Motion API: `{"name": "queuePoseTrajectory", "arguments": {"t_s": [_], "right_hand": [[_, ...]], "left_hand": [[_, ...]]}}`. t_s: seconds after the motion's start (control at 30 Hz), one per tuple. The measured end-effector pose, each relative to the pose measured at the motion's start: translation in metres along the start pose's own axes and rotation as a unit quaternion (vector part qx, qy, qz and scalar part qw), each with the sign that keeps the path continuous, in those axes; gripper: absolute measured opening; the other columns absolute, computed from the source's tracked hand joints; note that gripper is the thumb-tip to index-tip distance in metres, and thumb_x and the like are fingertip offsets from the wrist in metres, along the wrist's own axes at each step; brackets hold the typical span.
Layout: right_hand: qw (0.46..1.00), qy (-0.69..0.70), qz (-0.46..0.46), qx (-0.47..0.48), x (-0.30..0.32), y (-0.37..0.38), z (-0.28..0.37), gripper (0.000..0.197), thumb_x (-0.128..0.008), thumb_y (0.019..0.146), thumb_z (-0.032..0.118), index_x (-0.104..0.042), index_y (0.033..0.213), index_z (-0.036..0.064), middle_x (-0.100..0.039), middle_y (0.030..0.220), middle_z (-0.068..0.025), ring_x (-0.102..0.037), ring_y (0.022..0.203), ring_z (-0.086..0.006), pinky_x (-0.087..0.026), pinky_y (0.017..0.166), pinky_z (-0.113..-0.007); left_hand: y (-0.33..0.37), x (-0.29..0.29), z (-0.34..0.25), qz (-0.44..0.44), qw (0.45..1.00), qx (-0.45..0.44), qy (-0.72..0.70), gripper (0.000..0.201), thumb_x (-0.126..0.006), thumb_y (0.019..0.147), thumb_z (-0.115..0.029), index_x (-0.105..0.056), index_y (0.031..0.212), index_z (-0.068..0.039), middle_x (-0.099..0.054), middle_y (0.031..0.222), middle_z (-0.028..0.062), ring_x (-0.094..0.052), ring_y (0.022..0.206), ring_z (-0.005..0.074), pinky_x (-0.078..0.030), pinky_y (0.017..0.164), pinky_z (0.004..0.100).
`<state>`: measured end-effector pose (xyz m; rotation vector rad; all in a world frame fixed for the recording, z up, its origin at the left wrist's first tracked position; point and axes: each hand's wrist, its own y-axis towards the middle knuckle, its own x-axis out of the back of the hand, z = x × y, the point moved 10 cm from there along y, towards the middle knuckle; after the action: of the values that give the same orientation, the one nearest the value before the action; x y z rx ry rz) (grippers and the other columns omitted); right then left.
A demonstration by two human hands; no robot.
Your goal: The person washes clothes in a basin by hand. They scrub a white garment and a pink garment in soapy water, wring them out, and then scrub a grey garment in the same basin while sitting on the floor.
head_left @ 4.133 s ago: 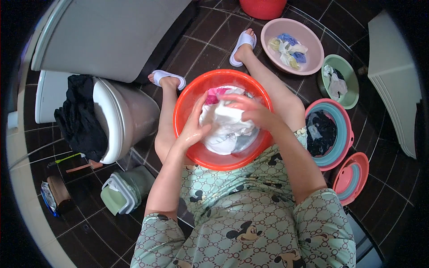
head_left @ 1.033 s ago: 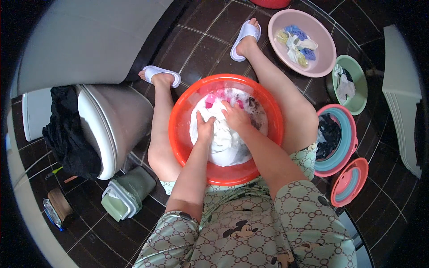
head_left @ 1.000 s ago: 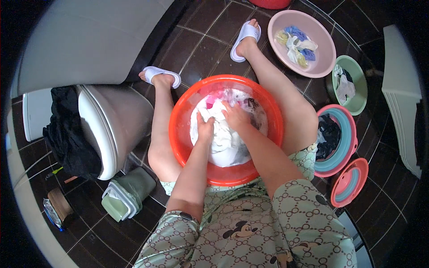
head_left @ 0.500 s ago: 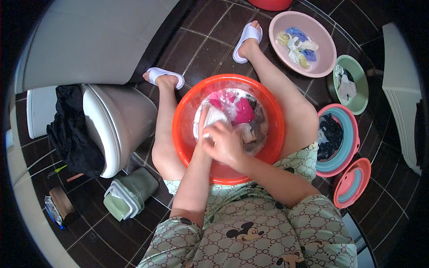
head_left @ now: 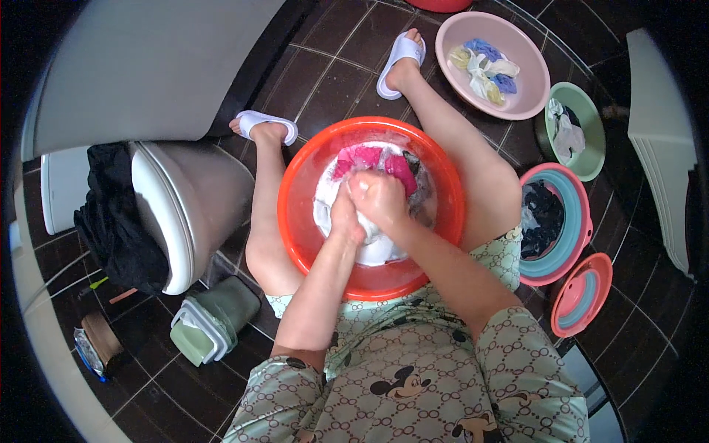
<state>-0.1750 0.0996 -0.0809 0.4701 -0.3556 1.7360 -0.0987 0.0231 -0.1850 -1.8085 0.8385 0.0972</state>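
A round red basin (head_left: pixel 301 199) stands between my legs, holding sudsy water and wet laundry. Over its middle, my left hand (head_left: pixel 346 219) and my right hand (head_left: pixel 380 198) are pressed together, both closed on a white cloth (head_left: pixel 380 252). Part of that cloth hangs below my fists into the basin; the rest is hidden by my fingers. Just beyond my hands lies a bright pink cloth (head_left: pixel 362 158), with a dark cloth (head_left: pixel 415 164) beside it at the right. Foam clings to the laundry and to my hands.
To the right stand a pale pink basin (head_left: pixel 533 83) with light and blue cloths, a green basin (head_left: pixel 597 148), a pink-and-blue collapsible basin (head_left: pixel 570 221) of dark laundry and a smaller one (head_left: pixel 583 299). At left are a toilet (head_left: pixel 199 188), black cloth (head_left: pixel 118 229) and a bin (head_left: pixel 236 314).
My hands have come together over the basin's middle, the right now closed where its fingers were looser. More white cloth shows at the near side of the basin.
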Motion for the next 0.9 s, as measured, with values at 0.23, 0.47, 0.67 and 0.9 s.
{"name": "queuePoseTrajectory", "arguments": {"t_s": [0.23, 0.47, 0.67, 0.9], "right_hand": [[0.997, 0.0, -0.002, 0.079, 0.001, -0.019, 0.064, 0.021, -0.063, 0.079, 0.027, -0.063, 0.067, 0.011, -0.062, 0.063, -0.0143, -0.061, 0.059, -0.0362, -0.048, 0.054, -0.046], [0.99, -0.045, 0.122, -0.051, 0.0, 0.006, -0.029, 0.021, -0.052, 0.09, 0.027, -0.06, 0.093, 0.0083, -0.062, 0.085, -0.0217, -0.06, 0.081, -0.0395, -0.048, 0.07, -0.046], [0.84, 0.389, 0.366, -0.095, -0.031, -0.025, -0.003, 0.042, -0.057, 0.086, 0.018, -0.046, 0.124, 0.0029, -0.053, 0.122, -0.0225, -0.054, 0.11, -0.0343, -0.041, 0.095, -0.037], [0.913, 0.199, 0.356, 0.0, 0.012, -0.003, 0.002, 0.028, -0.059, 0.084, 0.013, -0.06, 0.11, 0.0012, -0.064, 0.097, -0.0075, -0.059, 0.094, -0.0163, -0.045, 0.083, -0.031]], "left_hand": [[0.029, 0.042, -0.009, 0.174, 0.984, -0.023, -0.034, 0.03, -0.042, 0.093, -0.034, -0.058, 0.097, -0.009, -0.061, 0.086, 0.0072, -0.06, 0.081, 0.0221, -0.052, 0.072, 0.0367], [-0.049, -0.018, -0.038, 0.071, 0.996, 0.045, 0.028, 0.044, -0.048, 0.091, -0.039, -0.055, 0.119, -0.005, -0.064, 0.109, 0.0121, -0.063, 0.098, 0.0264, -0.05, 0.087, 0.0406], [-0.079, -0.035, -0.102, 0.129, 0.945, -0.119, 0.276, 0.049, -0.063, 0.087, -0.022, -0.045, 0.129, -0.002, -0.058, 0.119, 0.0099, -0.058, 0.107, 0.0208, -0.048, 0.091, 0.0356], [-0.094, -0.018, -0.139, 0.111, 0.863, -0.101, 0.483, 0.046, -0.075, 0.073, -0.005, -0.056, 0.113, 0.003, -0.065, 0.1, 0.0094, -0.063, 0.089, 0.015, -0.05, 0.081, 0.0273]]}}
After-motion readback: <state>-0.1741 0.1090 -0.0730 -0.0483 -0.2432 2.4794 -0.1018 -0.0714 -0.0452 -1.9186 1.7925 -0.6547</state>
